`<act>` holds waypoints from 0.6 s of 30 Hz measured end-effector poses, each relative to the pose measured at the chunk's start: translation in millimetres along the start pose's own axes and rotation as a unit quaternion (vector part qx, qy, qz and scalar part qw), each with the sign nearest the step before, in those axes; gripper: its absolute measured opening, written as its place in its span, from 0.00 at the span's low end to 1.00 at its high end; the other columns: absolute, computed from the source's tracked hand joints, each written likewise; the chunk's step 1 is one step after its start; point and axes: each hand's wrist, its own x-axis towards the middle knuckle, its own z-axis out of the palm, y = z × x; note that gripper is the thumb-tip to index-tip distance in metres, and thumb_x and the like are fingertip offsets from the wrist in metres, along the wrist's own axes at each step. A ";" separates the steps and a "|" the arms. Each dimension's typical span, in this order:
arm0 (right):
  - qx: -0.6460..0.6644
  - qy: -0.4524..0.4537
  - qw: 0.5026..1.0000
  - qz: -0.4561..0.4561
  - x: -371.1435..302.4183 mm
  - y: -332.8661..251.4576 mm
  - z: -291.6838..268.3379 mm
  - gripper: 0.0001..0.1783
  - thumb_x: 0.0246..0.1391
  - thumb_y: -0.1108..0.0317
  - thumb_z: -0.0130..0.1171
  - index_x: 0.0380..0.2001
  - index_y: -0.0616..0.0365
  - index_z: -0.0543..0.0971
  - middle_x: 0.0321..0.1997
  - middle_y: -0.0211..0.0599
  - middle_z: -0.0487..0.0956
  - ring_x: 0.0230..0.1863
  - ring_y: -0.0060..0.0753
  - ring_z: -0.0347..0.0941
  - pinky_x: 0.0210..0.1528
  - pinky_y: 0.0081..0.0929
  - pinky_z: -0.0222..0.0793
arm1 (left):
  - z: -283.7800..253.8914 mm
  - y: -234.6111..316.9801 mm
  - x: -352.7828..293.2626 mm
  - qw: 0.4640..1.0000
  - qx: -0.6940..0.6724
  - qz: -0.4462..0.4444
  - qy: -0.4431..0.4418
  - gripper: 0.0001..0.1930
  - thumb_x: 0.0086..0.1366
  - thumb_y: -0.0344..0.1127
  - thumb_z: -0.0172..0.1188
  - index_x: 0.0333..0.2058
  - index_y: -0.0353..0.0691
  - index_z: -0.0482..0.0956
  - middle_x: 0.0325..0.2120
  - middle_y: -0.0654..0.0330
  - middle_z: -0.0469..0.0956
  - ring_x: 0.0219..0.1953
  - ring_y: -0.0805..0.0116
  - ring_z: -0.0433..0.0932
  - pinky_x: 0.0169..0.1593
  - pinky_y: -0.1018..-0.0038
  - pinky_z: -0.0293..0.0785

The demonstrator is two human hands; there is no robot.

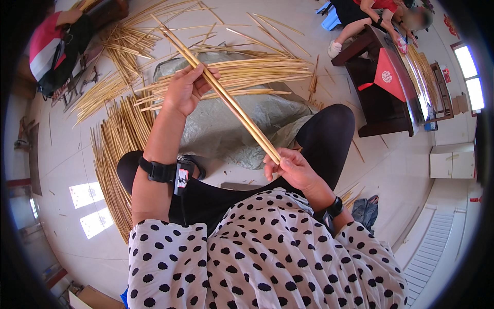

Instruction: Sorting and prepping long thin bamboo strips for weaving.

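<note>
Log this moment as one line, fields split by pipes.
left hand: gripping sticks partway along | right hand: at their near end | sack: bears stick pile | more sticks: left of sack

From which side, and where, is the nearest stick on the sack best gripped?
Probably pinch the stick near its right end, coming from the right and the near side. It lies crosswise over the sack, and that end looks slightly apart from the pile, while its left part is crowded.
</note>
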 end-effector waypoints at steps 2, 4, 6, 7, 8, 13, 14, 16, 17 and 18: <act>-0.017 -0.006 1.000 0.010 0.4 -0.5 -1.5 0.22 0.59 0.54 0.50 0.46 0.62 0.72 0.32 0.36 0.77 0.34 0.27 0.72 0.41 0.26 0.68 | -1.5 -0.5 0.7 1.000 0.004 0.002 -0.001 0.10 0.67 0.34 0.49 0.40 0.32 0.70 0.36 0.49 0.78 0.40 0.60 0.79 0.44 0.71 0.78; -0.057 0.002 0.998 0.019 1.6 -3.8 -1.8 0.22 0.60 0.56 0.50 0.48 0.63 0.71 0.34 0.36 0.76 0.34 0.27 0.72 0.42 0.26 0.68 | -2.2 0.5 1.0 1.000 0.010 0.006 -0.003 0.10 0.67 0.34 0.49 0.40 0.32 0.70 0.36 0.50 0.78 0.40 0.60 0.79 0.44 0.71 0.78; -0.097 0.009 0.995 0.026 4.3 -6.4 -1.2 0.21 0.60 0.57 0.50 0.49 0.63 0.70 0.35 0.36 0.76 0.35 0.26 0.72 0.42 0.25 0.68 | -1.6 1.7 -0.9 0.999 0.038 0.009 0.011 0.10 0.67 0.34 0.48 0.40 0.33 0.70 0.36 0.51 0.78 0.39 0.61 0.80 0.43 0.71 0.79; -0.124 0.034 0.991 0.022 5.0 -7.1 0.0 0.23 0.60 0.57 0.49 0.50 0.64 0.68 0.37 0.37 0.75 0.36 0.27 0.71 0.42 0.25 0.67 | -0.3 1.1 -1.4 0.999 0.039 0.012 0.010 0.10 0.67 0.34 0.48 0.40 0.33 0.70 0.36 0.51 0.78 0.39 0.61 0.80 0.43 0.71 0.79; -0.151 0.059 0.987 0.018 6.0 -7.7 0.7 0.25 0.60 0.56 0.49 0.51 0.66 0.66 0.38 0.39 0.75 0.38 0.27 0.71 0.43 0.25 0.66 | 1.7 -0.5 -2.0 0.999 0.048 0.011 0.005 0.10 0.67 0.34 0.48 0.41 0.33 0.70 0.36 0.51 0.78 0.39 0.62 0.80 0.42 0.72 0.79; -0.201 0.054 0.978 0.021 13.7 -6.6 -0.5 0.21 0.61 0.65 0.47 0.53 0.64 0.63 0.40 0.39 0.74 0.38 0.26 0.71 0.43 0.24 0.67 | 7.6 -12.9 -2.7 0.997 0.071 -0.011 -0.022 0.09 0.67 0.34 0.47 0.40 0.34 0.70 0.35 0.52 0.78 0.38 0.63 0.80 0.42 0.70 0.79; -0.226 0.062 0.972 0.035 15.6 -5.1 0.5 0.19 0.61 0.68 0.46 0.53 0.64 0.63 0.40 0.39 0.74 0.38 0.25 0.71 0.42 0.24 0.67 | 12.6 -14.7 -5.7 0.996 0.082 -0.013 -0.017 0.09 0.67 0.34 0.47 0.39 0.34 0.70 0.34 0.54 0.78 0.38 0.63 0.79 0.43 0.69 0.78; -0.240 0.079 0.967 0.043 20.3 0.2 4.1 0.18 0.61 0.70 0.46 0.53 0.64 0.64 0.39 0.39 0.74 0.37 0.24 0.72 0.40 0.22 0.68 | 19.6 -21.2 -10.4 0.996 0.089 -0.019 -0.020 0.09 0.67 0.34 0.47 0.39 0.34 0.70 0.33 0.54 0.78 0.36 0.64 0.79 0.42 0.69 0.78; -0.253 0.098 0.961 0.052 22.9 4.0 5.8 0.17 0.61 0.71 0.46 0.52 0.64 0.64 0.38 0.38 0.75 0.36 0.23 0.72 0.38 0.20 0.68 | 20.8 -24.9 -11.6 0.995 0.094 -0.029 -0.023 0.09 0.67 0.34 0.47 0.38 0.33 0.70 0.32 0.54 0.78 0.35 0.64 0.79 0.42 0.69 0.78; -0.228 0.113 0.965 0.057 25.5 10.4 5.2 0.16 0.62 0.71 0.45 0.51 0.64 0.64 0.36 0.38 0.75 0.34 0.22 0.73 0.37 0.19 0.69 | 19.0 -30.3 -11.0 0.992 0.110 -0.040 -0.036 0.09 0.67 0.34 0.47 0.38 0.34 0.70 0.32 0.55 0.78 0.35 0.65 0.79 0.41 0.70 0.78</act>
